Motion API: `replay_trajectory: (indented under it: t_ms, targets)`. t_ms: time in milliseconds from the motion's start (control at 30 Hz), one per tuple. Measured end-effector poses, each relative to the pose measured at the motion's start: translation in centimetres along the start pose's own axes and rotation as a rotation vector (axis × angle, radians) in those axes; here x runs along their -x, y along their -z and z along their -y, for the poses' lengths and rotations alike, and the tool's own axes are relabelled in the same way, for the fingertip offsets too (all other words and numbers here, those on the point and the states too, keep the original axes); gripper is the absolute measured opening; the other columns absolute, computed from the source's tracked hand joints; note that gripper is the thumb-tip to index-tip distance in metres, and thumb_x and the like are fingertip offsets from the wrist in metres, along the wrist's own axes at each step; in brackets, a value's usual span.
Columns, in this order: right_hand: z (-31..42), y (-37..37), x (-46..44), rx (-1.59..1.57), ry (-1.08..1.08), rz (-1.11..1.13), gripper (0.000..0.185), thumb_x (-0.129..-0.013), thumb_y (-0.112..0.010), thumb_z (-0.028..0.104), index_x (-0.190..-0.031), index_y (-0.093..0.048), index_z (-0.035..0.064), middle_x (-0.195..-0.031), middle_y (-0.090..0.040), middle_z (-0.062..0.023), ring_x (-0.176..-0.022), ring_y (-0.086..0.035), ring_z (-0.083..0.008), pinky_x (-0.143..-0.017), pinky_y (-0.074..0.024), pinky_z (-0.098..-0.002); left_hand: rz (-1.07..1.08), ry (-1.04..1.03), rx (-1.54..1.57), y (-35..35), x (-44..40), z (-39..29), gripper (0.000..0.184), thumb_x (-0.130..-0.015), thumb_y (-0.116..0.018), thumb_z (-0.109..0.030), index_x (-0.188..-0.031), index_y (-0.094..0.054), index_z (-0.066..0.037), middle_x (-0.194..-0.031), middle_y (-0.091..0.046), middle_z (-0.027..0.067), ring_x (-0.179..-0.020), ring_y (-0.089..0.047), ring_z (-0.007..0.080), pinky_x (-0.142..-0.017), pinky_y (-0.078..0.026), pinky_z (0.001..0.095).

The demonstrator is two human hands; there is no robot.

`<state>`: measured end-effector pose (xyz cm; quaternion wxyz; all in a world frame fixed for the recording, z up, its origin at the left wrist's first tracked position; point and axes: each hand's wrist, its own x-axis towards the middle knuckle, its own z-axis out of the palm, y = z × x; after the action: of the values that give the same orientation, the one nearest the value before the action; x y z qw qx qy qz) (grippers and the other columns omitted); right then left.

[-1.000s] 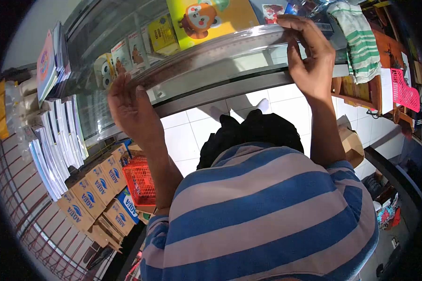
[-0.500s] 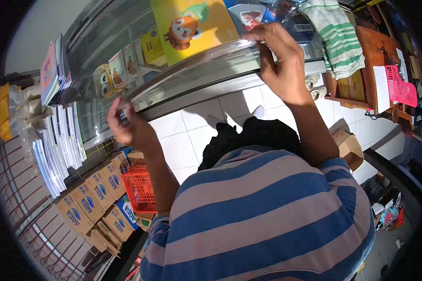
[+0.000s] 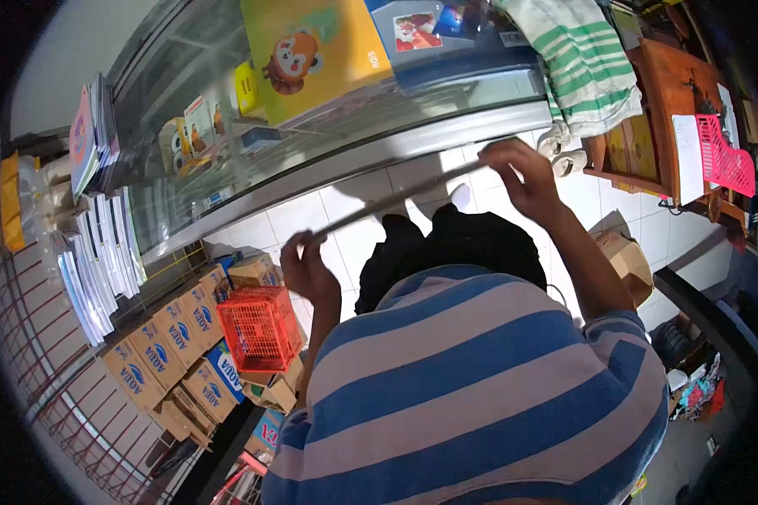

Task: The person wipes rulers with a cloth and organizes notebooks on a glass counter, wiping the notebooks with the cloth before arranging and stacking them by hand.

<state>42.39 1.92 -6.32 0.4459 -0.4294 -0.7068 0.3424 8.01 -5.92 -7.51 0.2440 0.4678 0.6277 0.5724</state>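
Observation:
My left hand (image 3: 312,271) and my right hand (image 3: 524,181) pinch the two ends of a thin greyish sheet (image 3: 398,198). It is seen nearly edge-on, so its material is hard to make out. The sheet slants up to the right, in front of the glass display case (image 3: 345,156) and above the white tiled floor. On the glass top lie a yellow book with a cartoon animal (image 3: 328,63) and a dark blue cover (image 3: 455,55) with pictures. Neither hand touches them.
A green-striped cloth (image 3: 577,67) drapes over the case's right end. Stacked books (image 3: 101,261) stand at left, above AQUA cartons (image 3: 164,345) and a red basket (image 3: 259,328). A wooden desk (image 3: 661,101) holds a pink basket (image 3: 720,156). An open carton (image 3: 625,263) sits at right.
Both hands have drawn the sheet back from over the glass top towards my body, and it now shows as a narrow straight strip. The left hand has moved right and down.

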Motion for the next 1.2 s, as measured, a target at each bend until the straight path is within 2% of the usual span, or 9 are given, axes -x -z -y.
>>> replay_trajectory:
  t_ms: [67, 133, 333, 467, 533, 633, 733, 800, 1200]
  targets:
    - [-2.1, 0.1, 0.4, 0.005, -0.111, -0.011, 0.023, -0.078, -0.056, -0.01, -0.095, -0.065, 0.0019, -0.09, -0.063, -0.0095, -0.085, -0.062, -0.0192, -0.073, -0.0481, -0.0302, 0.007, 0.059, 0.048, -2.3, -1.2, 0.0, 0.024, -0.082, -0.06, 0.007, -0.105, -0.056, -0.001, -0.093, -0.062, 0.0097, -0.082, -0.058, 0.0192, -0.076, -0.051, 0.0319]
    - [-4.8, -0.6, 1.6, -0.01, -0.601, -0.116, 0.024, -0.077, -0.059, -0.007, -0.098, -0.066, 0.0017, -0.091, -0.066, -0.0123, -0.085, -0.063, -0.0221, -0.072, -0.0466, -0.0302, 0.038, 0.163, 0.212, -4.5, -2.3, 0.0, 0.026, -0.081, -0.059, 0.007, -0.106, -0.056, -0.001, -0.092, -0.061, 0.0097, -0.08, -0.058, 0.0199, -0.074, -0.052, 0.0317]
    - [-5.8, -1.5, 0.5, -0.131, -0.599, -0.534, 0.027, -0.077, -0.065, 0.001, -0.104, -0.066, 0.0022, -0.099, -0.067, -0.0163, -0.088, -0.064, -0.0282, -0.074, -0.0473, -0.033, 0.118, 0.15, -0.076, -6.9, -6.5, 2.8, 0.029, -0.084, -0.062, 0.001, -0.112, -0.058, 0.002, -0.104, -0.063, 0.0118, -0.087, -0.061, 0.0197, -0.077, -0.052, 0.0297]
    - [-7.0, -1.9, -0.3, 0.276, -0.383, -0.697, 0.032, -0.078, -0.066, 0.011, -0.109, -0.066, 0.0033, -0.104, -0.067, -0.0174, -0.091, -0.063, -0.0354, -0.077, -0.0476, -0.0392, -0.014, 0.124, 0.123, -8.5, -7.2, 7.0, 0.031, -0.084, -0.066, -0.005, -0.113, -0.06, 0.002, -0.102, -0.065, 0.0117, -0.087, -0.061, 0.0196, -0.081, -0.05, 0.0316]
    - [-7.8, -1.9, -0.5, 0.37, -0.331, -0.693, 0.033, -0.078, -0.066, 0.013, -0.11, -0.066, 0.0037, -0.106, -0.067, -0.0173, -0.092, -0.063, -0.0363, -0.078, -0.0471, -0.0411, 0.099, -0.039, -0.299, -9.6, -7.5, 3.8, 0.031, -0.085, -0.068, -0.011, -0.112, -0.06, 0.002, -0.099, -0.066, 0.0118, -0.088, -0.061, 0.0196, -0.085, -0.048, 0.0323]
    - [-9.2, -1.8, 0.3, 0.64, -0.174, -0.667, 0.036, -0.08, -0.065, 0.02, -0.112, -0.066, 0.0051, -0.111, -0.065, -0.0169, -0.097, -0.061, -0.039, -0.083, -0.0455, -0.0468, 0.106, 0.007, -0.031, -9.8, -8.2, 5.5, 0.028, -0.086, -0.067, -0.012, -0.109, -0.061, 0.002, -0.097, -0.066, 0.0115, -0.086, -0.061, 0.019, -0.084, -0.048, 0.0306]
    - [-9.6, -1.9, 0.8, 0.586, -0.201, -0.621, 0.039, -0.079, -0.065, 0.023, -0.115, -0.065, 0.0067, -0.116, -0.063, -0.0168, -0.101, -0.06, -0.0393, -0.085, -0.0441, -0.0486, 0.217, -0.065, -0.265, -10.7, -8.3, 0.7, 0.024, -0.086, -0.068, -0.013, -0.102, -0.063, 0.003, -0.094, -0.066, 0.0115, -0.084, -0.061, 0.0185, -0.083, -0.048, 0.0301]
    - [-10.0, -2.1, 0.9, 0.53, -0.195, -0.602, 0.042, -0.079, -0.065, 0.025, -0.118, -0.064, 0.0084, -0.12, -0.061, -0.0167, -0.106, -0.058, -0.0396, -0.088, -0.0427, -0.0503, 0.212, 0.134, -0.053, -11.1, -8.6, 0.9, 0.026, -0.085, -0.069, -0.014, -0.102, -0.064, 0.005, -0.09, -0.066, 0.0113, -0.081, -0.06, 0.0174, -0.079, -0.049, 0.0297]
    - [-19.8, -5.9, 6.8, 0.678, -0.248, -0.23, 0.041, -0.088, -0.053, 0.03, -0.127, -0.055, 0.0176, -0.12, -0.058, -0.0129, -0.108, -0.054, -0.0348, -0.094, -0.0414, -0.0538, 0.073, 0.049, -0.226, -13.3, -9.1, 1.8, 0.039, -0.08, -0.073, -0.017, -0.108, -0.064, 0.009, -0.086, -0.068, 0.0122, -0.074, -0.059, 0.0143, -0.072, -0.05, 0.0271]
